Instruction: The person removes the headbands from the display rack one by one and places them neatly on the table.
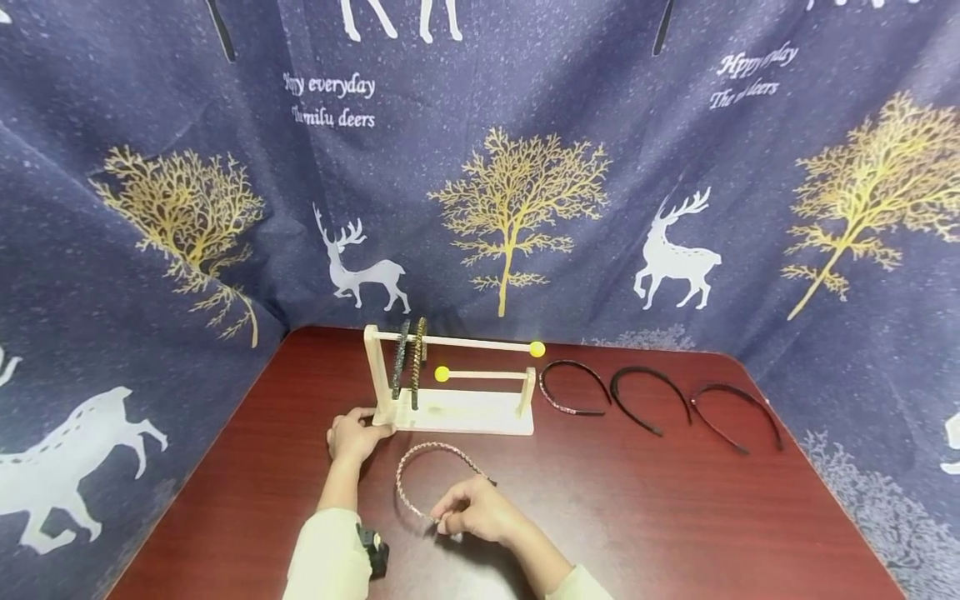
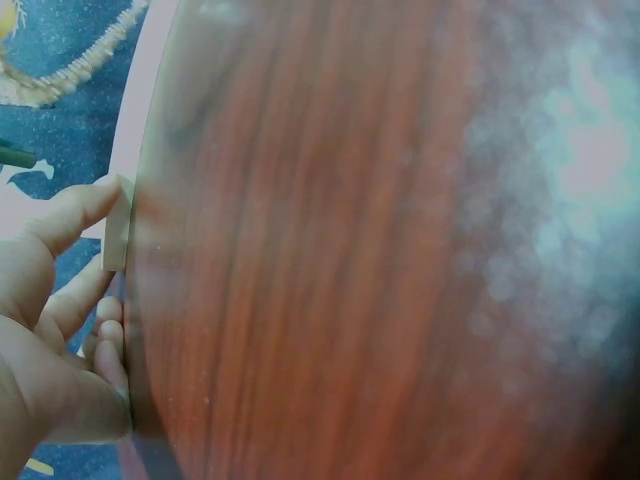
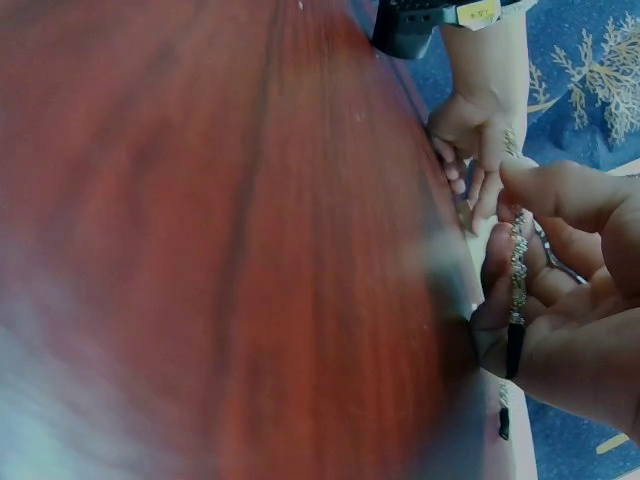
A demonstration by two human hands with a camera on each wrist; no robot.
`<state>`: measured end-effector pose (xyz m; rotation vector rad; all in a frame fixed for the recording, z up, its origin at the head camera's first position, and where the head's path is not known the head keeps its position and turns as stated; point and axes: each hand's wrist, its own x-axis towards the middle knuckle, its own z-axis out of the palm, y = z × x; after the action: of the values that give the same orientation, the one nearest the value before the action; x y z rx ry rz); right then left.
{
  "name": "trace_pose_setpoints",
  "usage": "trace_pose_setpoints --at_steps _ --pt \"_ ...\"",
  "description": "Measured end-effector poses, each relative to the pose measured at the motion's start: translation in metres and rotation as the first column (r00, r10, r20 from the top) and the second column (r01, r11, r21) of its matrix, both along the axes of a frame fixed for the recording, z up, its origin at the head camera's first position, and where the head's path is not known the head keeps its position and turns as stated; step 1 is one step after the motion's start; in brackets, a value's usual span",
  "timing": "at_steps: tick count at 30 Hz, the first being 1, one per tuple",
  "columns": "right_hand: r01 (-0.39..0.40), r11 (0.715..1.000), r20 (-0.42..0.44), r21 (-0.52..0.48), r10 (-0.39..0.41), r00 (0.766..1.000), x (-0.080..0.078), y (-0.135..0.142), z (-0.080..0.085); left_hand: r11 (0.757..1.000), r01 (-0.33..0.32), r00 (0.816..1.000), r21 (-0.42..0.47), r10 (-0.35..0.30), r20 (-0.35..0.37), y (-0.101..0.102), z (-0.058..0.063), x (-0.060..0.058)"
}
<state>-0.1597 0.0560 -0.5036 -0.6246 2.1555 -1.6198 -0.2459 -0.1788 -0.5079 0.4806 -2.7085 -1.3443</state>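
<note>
A pale braided headband (image 1: pixel 406 492) is in my right hand (image 1: pixel 480 510), pinched between thumb and fingers near one of its dark-tipped ends. Its arch points toward the stand, and in the right wrist view the braid (image 3: pixel 518 265) runs along the fingers. With my left hand (image 1: pixel 354 435) I grip the left front corner of a wooden display stand (image 1: pixel 472 423); the left wrist view has thumb and fingers about the end of its base (image 2: pixel 117 225). On the upper rod hang a dark headband (image 1: pixel 401 360) and a gold-brown headband (image 1: pixel 418 362), side by side near the left post.
The stand's two rods end in yellow balls, an upper ball (image 1: pixel 537 349) and a lower ball (image 1: pixel 442 374). To its right lie a patterned headband (image 1: pixel 557 406), a black headband (image 1: pixel 634 419) and a dark reddish headband (image 1: pixel 717 428) on the brown table (image 1: pixel 675 517). A deer-printed cloth (image 1: pixel 480 100) hangs behind.
</note>
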Motion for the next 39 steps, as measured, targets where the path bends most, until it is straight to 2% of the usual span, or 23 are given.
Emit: trace_pose_setpoints --at_steps 4,9,18,21,25,29,33,39 --pt "-0.061 0.997 0.041 0.036 0.06 0.997 -0.004 -0.002 -0.004 1.0 -0.017 1.0 -0.017 0.017 -0.002 -0.002 -0.003 0.002" --pt "-0.111 0.993 0.04 0.042 0.11 0.993 -0.006 -0.003 -0.003 1.0 -0.015 1.0 -0.015 0.015 -0.002 -0.002 -0.007 0.002" --pt "-0.125 0.992 0.07 -0.009 0.126 0.99 -0.006 -0.001 -0.005 1.0 -0.012 1.0 -0.02 0.012 0.008 -0.003 -0.009 0.002" --pt "-0.136 0.99 0.047 -0.037 0.138 0.989 -0.006 0.001 -0.005 1.0 -0.009 1.0 -0.013 0.009 0.009 -0.002 -0.007 0.002" --pt "-0.125 0.989 -0.05 -0.081 0.122 0.991 -0.009 0.004 -0.002 1.0 -0.008 1.0 -0.006 0.008 0.006 -0.001 -0.006 0.001" --pt "-0.078 0.991 -0.113 -0.105 0.066 0.991 -0.009 0.01 0.019 1.0 -0.005 1.0 -0.001 0.005 0.002 0.0 -0.004 -0.001" --pt "-0.024 0.991 -0.087 -0.134 0.013 0.996 -0.009 0.016 0.047 1.0 0.0 1.0 -0.003 0.0 -0.004 0.001 -0.002 -0.003" --pt "0.032 0.986 -0.049 -0.162 -0.041 0.998 -0.022 0.025 0.063 1.0 0.002 1.0 0.009 -0.002 -0.002 0.0 -0.002 -0.004"
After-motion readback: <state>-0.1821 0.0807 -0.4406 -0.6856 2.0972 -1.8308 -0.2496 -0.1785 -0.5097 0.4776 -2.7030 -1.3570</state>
